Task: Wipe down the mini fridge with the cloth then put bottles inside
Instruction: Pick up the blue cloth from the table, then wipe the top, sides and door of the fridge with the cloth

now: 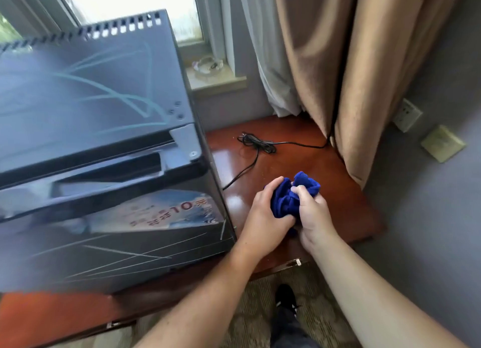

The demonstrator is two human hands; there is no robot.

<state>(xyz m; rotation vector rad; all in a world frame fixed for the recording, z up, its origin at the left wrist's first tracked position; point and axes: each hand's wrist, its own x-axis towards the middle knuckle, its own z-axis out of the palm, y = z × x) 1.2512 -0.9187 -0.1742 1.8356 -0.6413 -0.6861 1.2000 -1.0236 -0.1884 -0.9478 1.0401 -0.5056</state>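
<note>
wooden cabinet top (299,160), mini fridge (91,108) shut.
both hands, left hand (265,212) and right hand (315,215), fingers clamped on bunched cloth (294,194); wiping likely next.

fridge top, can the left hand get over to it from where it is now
Probably yes. The left hand grips the blue cloth together with the right hand, just to the right of the mini fridge, and nothing stands between that hand and the fridge's top.

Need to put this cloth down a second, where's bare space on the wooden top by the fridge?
Bare wooden top lies between the blue cloth and the curtain. A narrow strip runs before the mini fridge. Crowded at the back, where the black cord coils.
</note>
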